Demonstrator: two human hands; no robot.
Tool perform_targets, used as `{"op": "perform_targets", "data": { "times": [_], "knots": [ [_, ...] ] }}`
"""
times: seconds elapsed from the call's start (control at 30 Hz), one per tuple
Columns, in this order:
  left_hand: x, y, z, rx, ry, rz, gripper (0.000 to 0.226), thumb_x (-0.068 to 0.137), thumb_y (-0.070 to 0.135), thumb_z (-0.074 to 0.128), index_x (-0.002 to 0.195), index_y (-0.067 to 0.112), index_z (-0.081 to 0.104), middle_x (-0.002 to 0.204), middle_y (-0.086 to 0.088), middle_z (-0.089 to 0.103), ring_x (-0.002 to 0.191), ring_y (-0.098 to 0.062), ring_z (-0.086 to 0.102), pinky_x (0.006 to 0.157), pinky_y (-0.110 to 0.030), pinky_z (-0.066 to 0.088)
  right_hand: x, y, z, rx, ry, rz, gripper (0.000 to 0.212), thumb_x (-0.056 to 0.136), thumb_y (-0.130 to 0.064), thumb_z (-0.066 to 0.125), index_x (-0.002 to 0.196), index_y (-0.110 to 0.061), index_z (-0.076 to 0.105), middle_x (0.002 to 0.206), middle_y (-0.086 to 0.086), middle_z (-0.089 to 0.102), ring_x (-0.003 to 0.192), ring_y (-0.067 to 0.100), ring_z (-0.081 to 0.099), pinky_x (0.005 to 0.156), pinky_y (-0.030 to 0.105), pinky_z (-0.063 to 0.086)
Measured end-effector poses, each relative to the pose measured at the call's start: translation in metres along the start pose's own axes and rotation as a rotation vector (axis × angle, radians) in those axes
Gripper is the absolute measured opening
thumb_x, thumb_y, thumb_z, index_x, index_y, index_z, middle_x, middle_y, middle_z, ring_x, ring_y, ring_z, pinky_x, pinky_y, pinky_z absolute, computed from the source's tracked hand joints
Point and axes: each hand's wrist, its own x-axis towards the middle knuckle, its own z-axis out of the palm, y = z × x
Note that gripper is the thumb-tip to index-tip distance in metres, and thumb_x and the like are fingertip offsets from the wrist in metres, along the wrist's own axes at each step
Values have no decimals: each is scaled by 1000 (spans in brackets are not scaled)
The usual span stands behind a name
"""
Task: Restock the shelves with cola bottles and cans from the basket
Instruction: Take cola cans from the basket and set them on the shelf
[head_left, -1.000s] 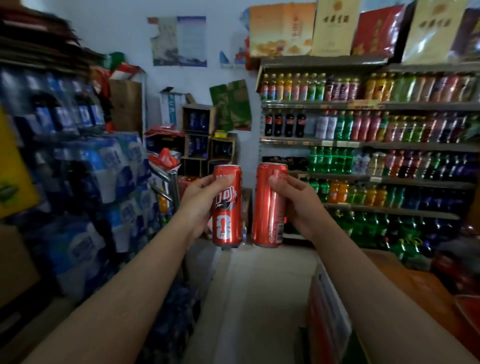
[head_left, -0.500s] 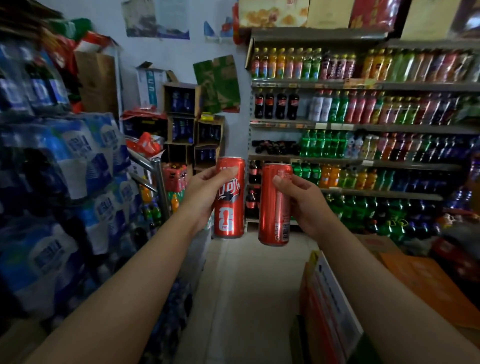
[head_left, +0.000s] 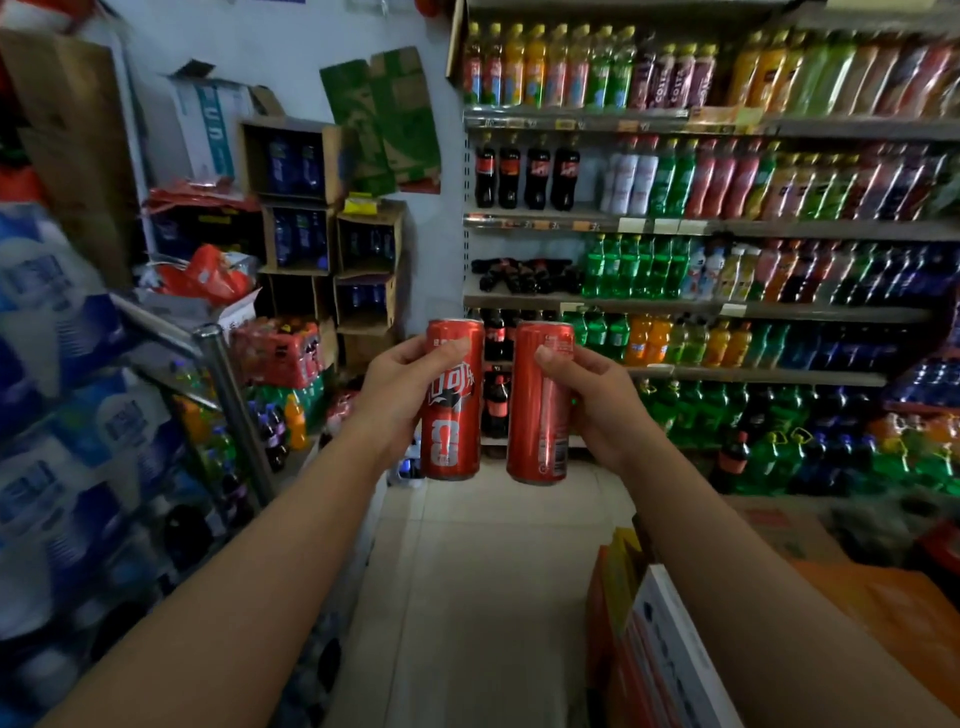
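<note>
My left hand (head_left: 397, 387) grips a tall red cola can (head_left: 451, 415) with white lettering, held upright at chest height. My right hand (head_left: 597, 400) grips a second red cola can (head_left: 537, 415), upright just to the right, a small gap between the two. Straight ahead stands the drinks shelving (head_left: 675, 224). Dark cola bottles (head_left: 524, 171) stand in a row at the left end of its second shelf. More cola bottles (head_left: 524, 275) lie on the shelf below, and others (head_left: 496, 410) stand lower, behind the cans. The basket is not in view.
Stacked packs of bottled water (head_left: 67, 415) and a metal rack post (head_left: 236, 405) crowd the left. Open cardboard boxes (head_left: 317, 208) of bottles are stacked at the back wall. Cartons (head_left: 670, 649) stand at the lower right. A pale tiled aisle (head_left: 478, 597) runs forward to the shelving.
The view has moved closer to the shelving and tilted down. Both cans stay upright in my hands, side by side, now in front of the lower shelves.
</note>
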Motion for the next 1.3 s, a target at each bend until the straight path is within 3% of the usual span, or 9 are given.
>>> {"op": "perform_targets", "data": {
  "times": [0.17, 0.33, 0.6, 0.7, 0.8, 0.87, 1.1, 1.2, 1.3],
  "knots": [
    [106, -7, 10, -5, 15, 5, 32, 78, 27, 74, 109, 21, 66, 102, -5, 73, 93, -24, 71, 76, -39, 57, 105, 12, -13, 37, 7, -4, 27, 81, -23, 71, 107, -16, 67, 96, 0, 74, 87, 19, 73, 69, 33, 57],
    [205, -20, 10, 0, 30, -26, 29, 76, 27, 76, 104, 23, 69, 101, -4, 74, 95, -26, 71, 82, -43, 56, 205, 24, -23, 91, 29, 11, 35, 82, -22, 69, 116, -15, 64, 105, 4, 71, 89, 17, 72, 70, 32, 56],
    [355, -47, 1, -36, -27, -64, 28, 77, 23, 75, 104, 18, 69, 94, -4, 75, 88, -23, 72, 74, -38, 57, 348, 52, -31, 78, 38, 34, 32, 83, -19, 69, 114, -11, 65, 99, 5, 72, 85, 19, 73, 66, 32, 58],
    [420, -59, -5, -48, -64, -59, 33, 77, 21, 75, 109, 15, 68, 99, -6, 75, 91, -24, 72, 77, -38, 58, 407, 62, -30, 40, 33, 7, 34, 77, -23, 73, 109, -14, 67, 100, 5, 73, 90, 22, 72, 74, 38, 58],
    [487, -65, -10, -87, -80, -71, 35, 75, 21, 76, 108, 14, 69, 96, -8, 75, 86, -26, 72, 72, -38, 57, 472, 67, -24, 28, 52, 3, 46, 69, -31, 76, 111, -13, 67, 102, 7, 74, 94, 26, 72, 84, 47, 56],
    [529, -67, -11, -100, -93, -86, 31, 77, 20, 75, 107, 15, 70, 94, -7, 76, 83, -25, 73, 68, -35, 57, 515, 68, -20, 26, 70, 12, 43, 67, -32, 77, 107, -17, 69, 100, 6, 75, 93, 27, 72, 84, 50, 56],
    [658, -68, -13, -95, -136, -102, 50, 61, 33, 80, 108, 21, 70, 97, -6, 75, 91, -27, 72, 80, -43, 56, 634, 68, -38, -4, 135, 6, 39, 69, -33, 77, 105, -18, 70, 93, 3, 75, 87, 24, 72, 72, 41, 58],
    [702, -70, -10, -88, -161, -90, 41, 63, 31, 78, 102, 21, 70, 91, -4, 75, 83, -22, 72, 76, -39, 57, 675, 70, -50, -10, 153, 5, 43, 70, -32, 75, 109, -16, 68, 93, 1, 74, 85, 20, 73, 67, 35, 57],
    [746, -76, -6, -59, -165, -68, 38, 67, 30, 77, 103, 21, 70, 93, -3, 75, 85, -21, 72, 75, -37, 56, 719, 76, -62, -29, 167, -6, 44, 70, -33, 75, 109, -16, 68, 98, 4, 73, 88, 21, 72, 71, 37, 57]
  ]
}}
